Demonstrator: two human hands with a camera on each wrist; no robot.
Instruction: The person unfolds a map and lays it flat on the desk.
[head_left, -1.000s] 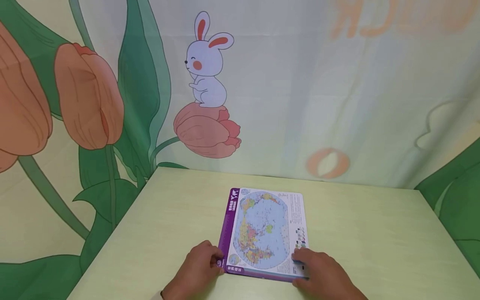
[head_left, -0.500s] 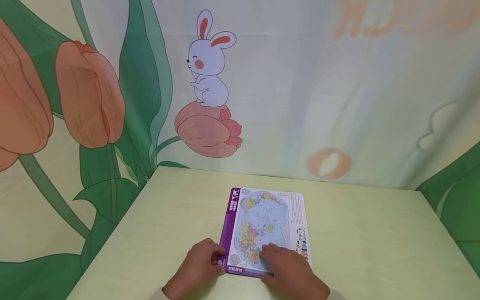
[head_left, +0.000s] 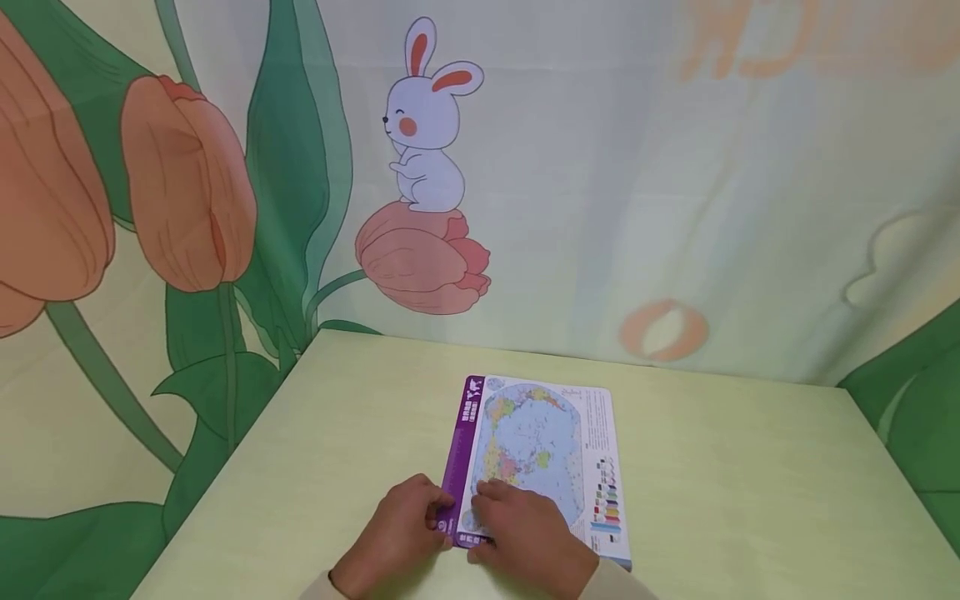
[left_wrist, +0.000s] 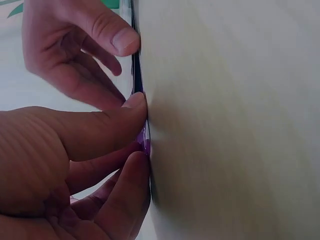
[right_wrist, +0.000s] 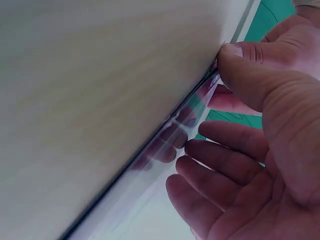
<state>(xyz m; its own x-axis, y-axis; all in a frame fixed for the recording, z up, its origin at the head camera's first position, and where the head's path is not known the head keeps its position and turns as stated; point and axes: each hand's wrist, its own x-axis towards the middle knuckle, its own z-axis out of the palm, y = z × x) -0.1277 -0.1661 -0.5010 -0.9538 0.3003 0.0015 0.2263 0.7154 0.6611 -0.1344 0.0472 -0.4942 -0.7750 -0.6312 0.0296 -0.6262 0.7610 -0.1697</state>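
A world map sheet [head_left: 558,433] with a purple band down its left side lies on the table; its front edge looks thin and dark in the left wrist view. At its near left corner my left hand [head_left: 396,527] pinches the edge, thumb in front and curled fingers at the side. My right hand [head_left: 525,533] lies over the near left part of the map, hiding some of it. Its thumb touches the front edge, while its nearly straight fingers [right_wrist: 225,155] extend over the glossy surface, which mirrors them in the right wrist view.
A pale yellow-green table [head_left: 360,408] extends around the map. Behind it hangs a cloth backdrop [head_left: 555,183] printed with tulips and a white rabbit, meeting the table's far edge.
My right hand has slid left along the map's front edge, from the near right corner to beside my left hand. The left hand has kept its place on the corner.
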